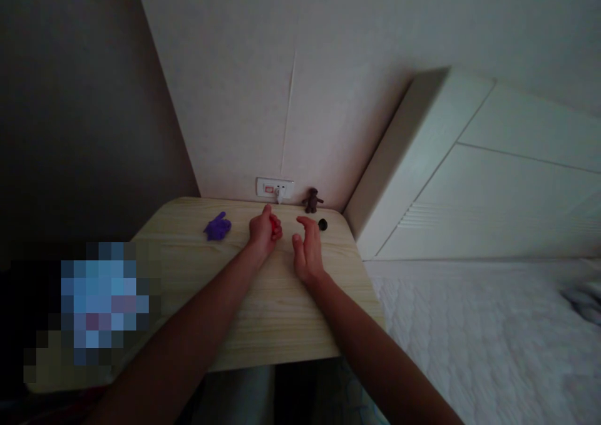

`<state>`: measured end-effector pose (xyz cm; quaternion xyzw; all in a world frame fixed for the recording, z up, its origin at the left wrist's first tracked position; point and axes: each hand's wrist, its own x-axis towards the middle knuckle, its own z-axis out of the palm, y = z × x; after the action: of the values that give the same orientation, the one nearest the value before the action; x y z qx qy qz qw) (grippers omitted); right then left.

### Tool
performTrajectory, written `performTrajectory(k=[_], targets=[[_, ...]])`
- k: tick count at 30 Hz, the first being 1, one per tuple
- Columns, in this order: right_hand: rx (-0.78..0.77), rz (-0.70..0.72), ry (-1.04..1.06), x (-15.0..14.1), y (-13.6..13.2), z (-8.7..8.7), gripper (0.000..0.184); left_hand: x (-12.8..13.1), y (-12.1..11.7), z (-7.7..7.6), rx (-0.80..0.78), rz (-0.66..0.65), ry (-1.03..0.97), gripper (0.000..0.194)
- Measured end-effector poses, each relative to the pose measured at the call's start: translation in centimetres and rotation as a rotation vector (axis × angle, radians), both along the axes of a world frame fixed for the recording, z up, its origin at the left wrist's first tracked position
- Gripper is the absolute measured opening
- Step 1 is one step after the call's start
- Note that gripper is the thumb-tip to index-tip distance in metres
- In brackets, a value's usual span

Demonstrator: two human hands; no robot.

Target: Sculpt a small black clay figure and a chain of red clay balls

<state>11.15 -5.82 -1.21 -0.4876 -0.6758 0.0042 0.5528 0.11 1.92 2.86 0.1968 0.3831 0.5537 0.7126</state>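
Left hand [265,232] curled, pinching red lump [275,225] at frame centre | right hand [307,253] open, empty, just beside | risk: your grip loosens, the lump could roll toward black ball [322,225] near table [263,325] edge.

My light wooden table [263,312] is carrying a purple clay lump [217,226] at its far left, a small dark figure [312,200] standing by the wall, and a black ball [322,225] lying just in front of it.
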Motion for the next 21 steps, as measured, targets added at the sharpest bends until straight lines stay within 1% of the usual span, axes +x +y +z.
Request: performTrajectory(k=[3, 6, 10, 14, 18, 21], targets=[[-0.04, -0.019, 0.063, 0.3, 0.3, -0.3, 0.041, 0.7, 0.4, 0.9, 0.001, -0.028, 0.028, 0.05], [-0.06, 0.011, 0.067, 0.0, 0.3, -0.1, 0.039, 1.7, 0.8, 1.8, 0.006, -0.061, 0.046, 0.055], [-0.077, 0.043, 0.083, -0.2, 0.0, 0.5, 0.034, 2.8, 1.5, 2.9, 0.007, -0.096, 0.068, 0.056], [-0.103, 0.06, 0.113, -0.1, 0.1, 0.5, 0.035, 2.8, 1.9, 3.7, 0.019, -0.148, 0.075, 0.055], [-0.144, 0.036, 0.16, 0.1, 0.4, 0.2, 0.037, 2.2, 2.0, 3.9, 0.054, -0.234, 0.05, 0.054], [-0.145, -0.013, 0.236, 0.4, 0.6, 0.0, 0.04, 1.9, 1.7, 3.4, 0.134, -0.309, 0.044, 0.052]])
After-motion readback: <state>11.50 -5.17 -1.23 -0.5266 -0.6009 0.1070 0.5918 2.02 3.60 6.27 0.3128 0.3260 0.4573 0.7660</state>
